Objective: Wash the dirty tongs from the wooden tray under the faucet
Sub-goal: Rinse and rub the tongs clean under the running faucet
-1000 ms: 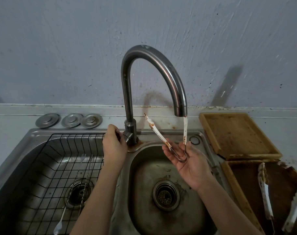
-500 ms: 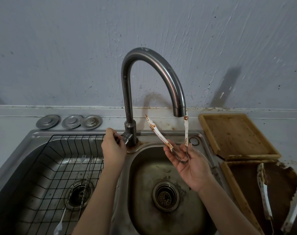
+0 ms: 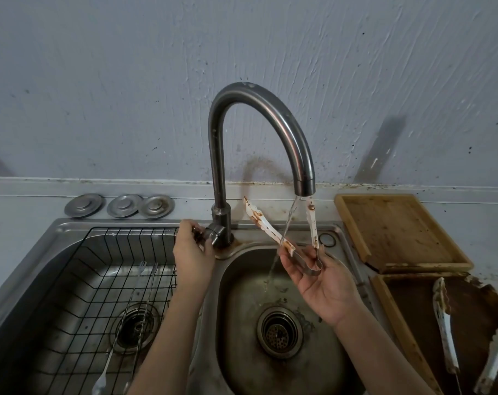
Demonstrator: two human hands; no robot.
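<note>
Water now runs from the curved dark steel faucet; our left hand grips its lever to set the flow, while our right hand pinches the stained white metal tongs by their hinge, arms up, so the stream passes between them above the sink.

Place: a home kitchen, worn and stained.
Sink: steel double-bowl sink set in a pale counter.
Faucet: tall gooseneck faucet, water running.
Rack: black wire rack in the left bowl, forks inside.
Counter items: three metal drain stoppers; wooden trays.
Wall: grey plaster wall, speckled with grime.
</note>
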